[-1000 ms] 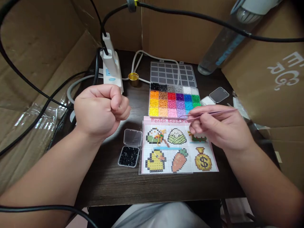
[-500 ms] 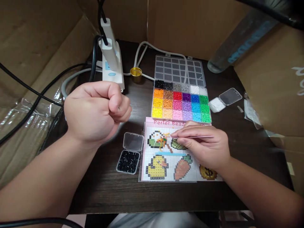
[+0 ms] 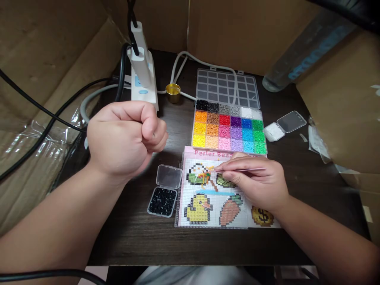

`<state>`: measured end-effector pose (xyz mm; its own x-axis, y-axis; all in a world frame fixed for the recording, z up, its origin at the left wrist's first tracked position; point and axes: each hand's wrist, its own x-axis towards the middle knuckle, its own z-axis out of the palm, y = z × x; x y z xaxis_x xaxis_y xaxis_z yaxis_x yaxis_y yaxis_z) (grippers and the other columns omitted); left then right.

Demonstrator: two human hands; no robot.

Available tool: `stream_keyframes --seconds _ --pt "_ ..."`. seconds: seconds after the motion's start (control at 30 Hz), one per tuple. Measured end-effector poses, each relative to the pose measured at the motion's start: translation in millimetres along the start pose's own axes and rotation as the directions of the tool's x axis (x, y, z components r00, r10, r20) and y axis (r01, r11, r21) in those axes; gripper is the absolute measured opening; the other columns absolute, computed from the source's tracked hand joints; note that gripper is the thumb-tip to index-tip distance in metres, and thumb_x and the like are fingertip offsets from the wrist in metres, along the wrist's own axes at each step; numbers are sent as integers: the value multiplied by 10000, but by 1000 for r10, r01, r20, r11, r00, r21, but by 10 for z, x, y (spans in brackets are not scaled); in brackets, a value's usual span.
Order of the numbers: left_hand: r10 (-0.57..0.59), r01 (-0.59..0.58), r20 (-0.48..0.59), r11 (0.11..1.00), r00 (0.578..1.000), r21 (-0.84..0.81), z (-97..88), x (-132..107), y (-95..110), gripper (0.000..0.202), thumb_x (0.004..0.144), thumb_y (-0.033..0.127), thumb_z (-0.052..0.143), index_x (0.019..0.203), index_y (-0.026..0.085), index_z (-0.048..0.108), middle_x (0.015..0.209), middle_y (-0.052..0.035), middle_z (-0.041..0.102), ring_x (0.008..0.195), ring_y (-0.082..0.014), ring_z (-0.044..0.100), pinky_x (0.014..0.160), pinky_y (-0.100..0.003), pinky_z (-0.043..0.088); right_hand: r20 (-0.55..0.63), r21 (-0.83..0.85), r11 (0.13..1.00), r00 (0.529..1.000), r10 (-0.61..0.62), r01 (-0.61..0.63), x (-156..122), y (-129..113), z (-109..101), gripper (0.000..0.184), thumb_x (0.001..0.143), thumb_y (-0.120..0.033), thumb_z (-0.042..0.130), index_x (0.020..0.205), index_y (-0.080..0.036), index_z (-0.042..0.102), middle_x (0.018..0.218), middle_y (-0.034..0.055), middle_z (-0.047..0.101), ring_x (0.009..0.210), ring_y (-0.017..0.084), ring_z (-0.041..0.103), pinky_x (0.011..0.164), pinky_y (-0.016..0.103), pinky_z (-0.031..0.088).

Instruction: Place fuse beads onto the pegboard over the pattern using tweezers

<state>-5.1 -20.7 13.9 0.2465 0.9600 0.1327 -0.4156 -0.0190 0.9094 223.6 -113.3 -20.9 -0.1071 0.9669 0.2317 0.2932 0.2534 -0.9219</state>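
1. Well, the tweezers [image 3: 247,170] lie pinched in our right hand [image 3: 257,179], over the pegboard [image 3: 215,215]; that grip is closed around them.
2. We see them slim and pinkish.
3. Their tips point left, the long axis nearly level.
4. Our left hand [image 3: 123,136] is balled tight, its inside hidden.

Pattern sheet [image 3: 190,149], near centre: heading [image 3: 214,153] across the far edge, red on pink, reads "Perler Bead"; further lettering to the right lies behind the right hand [image 3: 258,180]. Sheet's near right corner: dollar sign [image 3: 263,215], dark, on a yellow money bag [image 3: 255,218]. Clear tube [image 3: 274,77], far right: blue lettering [image 3: 317,53], too blurred to read. Cardboard wall [image 3: 335,103], right: white marks [image 3: 375,86], cut off, illegible. Power strip [image 3: 150,97], far left: blue patches [image 3: 143,92], nothing legible.
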Motion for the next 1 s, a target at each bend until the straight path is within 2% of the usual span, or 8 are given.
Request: stream_keyframes --seconds 0.2,0.4,0.63,0.77,0.9,1.0 --pt "-3 3 23 1000 1000 5 -4 -5 0 214 530 -48 500 469 155 475 397 55 278 358 -38 283 384 -192 204 5 -8 1000 1000 17 -17 9 -13 4 222 778 -83 723 860 -278 792 800 34 767 715 174 715 615 297 593" --pt "-17 17 11 1000 1000 20 12 -7 16 237 565 -41 521 451 157 458 390 52 268 355 -38 281 386 -198 200 5 -39 999 1000 27 -27 10 -29 8 221 770 -86 730 855 -280 794 775 23 763 683 161 705 599 280 593" --pt "-37 38 -17 998 999 44 29 -2 20 261 593 2 592 438 165 458 388 50 267 351 -35 270 384 -212 185 -3 8 998 998 64 -64 8 -22 4 203 789 -112 719 849 -292 791 800 23 769 711 176 711 615 302 588" --pt "-30 30 -4 999 1000 25 15 -2 14 242 556 -11 576 440 165 456 392 51 261 356 -37 262 385 -214 178 -93 33 994 990 108 -106 8 -6 -70 174 796 -136 719 813 -296 786 794 8 773 725 179 717 616 292 588" --pt "-32 32 4 999 999 30 -11 -2 3 224 544 -14 551 451 168 460 398 54 257 364 -39 257 387 -212 183 -262 -51 984 953 154 -173 16 19 -188 92 778 -191 746 798 -272 785 757 11 769 618 157 689 506 252 545" --pt "-34 33 25 999 999 36 -31 -3 -8 214 544 -14 544 458 168 474 403 55 263 371 -38 260 389 -207 191 -237 -164 961 954 183 -225 33 10 -260 24 759 -229 763 750 -240 782 699 16 757 569 153 677 464 238 525"
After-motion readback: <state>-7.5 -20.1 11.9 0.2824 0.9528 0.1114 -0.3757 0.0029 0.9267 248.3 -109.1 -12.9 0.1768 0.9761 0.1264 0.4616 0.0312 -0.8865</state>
